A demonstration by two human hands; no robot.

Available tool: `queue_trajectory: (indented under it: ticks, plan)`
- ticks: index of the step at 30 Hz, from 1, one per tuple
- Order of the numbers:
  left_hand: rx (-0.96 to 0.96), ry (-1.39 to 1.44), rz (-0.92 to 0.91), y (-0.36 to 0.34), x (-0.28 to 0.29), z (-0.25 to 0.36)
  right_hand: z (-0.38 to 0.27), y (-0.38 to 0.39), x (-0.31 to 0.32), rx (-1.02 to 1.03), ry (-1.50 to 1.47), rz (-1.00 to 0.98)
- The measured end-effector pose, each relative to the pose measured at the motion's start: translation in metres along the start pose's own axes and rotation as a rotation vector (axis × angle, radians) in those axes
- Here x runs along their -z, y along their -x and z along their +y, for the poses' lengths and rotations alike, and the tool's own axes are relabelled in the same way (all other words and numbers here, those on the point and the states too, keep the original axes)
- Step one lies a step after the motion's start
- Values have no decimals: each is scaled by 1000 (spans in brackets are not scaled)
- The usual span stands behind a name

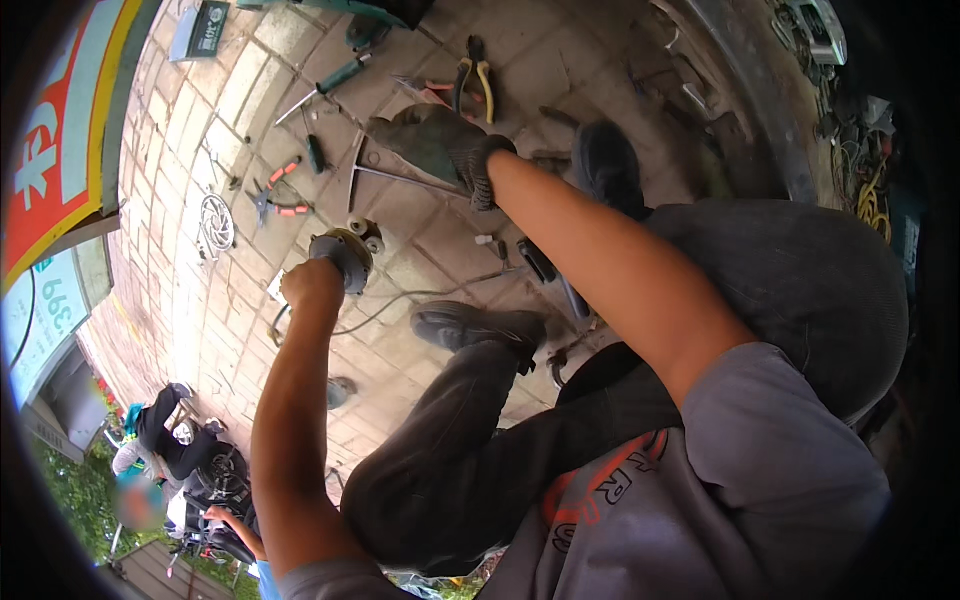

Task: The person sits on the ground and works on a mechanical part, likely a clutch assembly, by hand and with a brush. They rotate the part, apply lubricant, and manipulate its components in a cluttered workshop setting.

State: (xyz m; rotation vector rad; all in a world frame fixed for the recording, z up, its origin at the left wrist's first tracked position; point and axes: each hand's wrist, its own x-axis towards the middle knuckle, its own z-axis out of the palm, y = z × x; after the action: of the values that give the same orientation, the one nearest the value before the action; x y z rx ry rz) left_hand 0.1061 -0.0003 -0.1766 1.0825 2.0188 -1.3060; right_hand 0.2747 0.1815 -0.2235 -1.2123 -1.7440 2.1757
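Round grey part (347, 262) is being clasped by the curled left hand (312, 284), protruding to its right, apart from the gloved right hand (428, 140), whose grip cannot be told.

Between nine and ten o'clock, the brake disc (216, 223) and round-headed tool (350, 262) look metallic, smooth; at eleven the work glove (430, 143) is knit-cuffed cloth; at three the trousers (800, 285) are matt cloth.

The left grip (312, 284) hides part of the round grey tool (346, 260) — the red sign (72, 150) is cut off leftward.
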Motion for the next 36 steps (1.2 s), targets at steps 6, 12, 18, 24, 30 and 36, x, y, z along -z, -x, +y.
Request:
queue_trajectory:
  ticks: [6,12,18,24,30,36]
  plan:
    - [26,44,-7,25,10,-23,-6,3,-5,-103,-61,-23]
    - [95,453,47,75,-37,-41,13,23,-22,-122,-48,-188]
    - [-90,924,327,137,-34,-45,-42,32,-17,119,-299,-212]
    - [-275,1252,604,218,6,-63,-195,94,-9,474,-173,-332]
    - [-441,1420,980,282,33,-72,-312,153,8,794,191,-352]
    - [-400,1592,1125,319,45,-47,-356,216,15,898,305,-325]
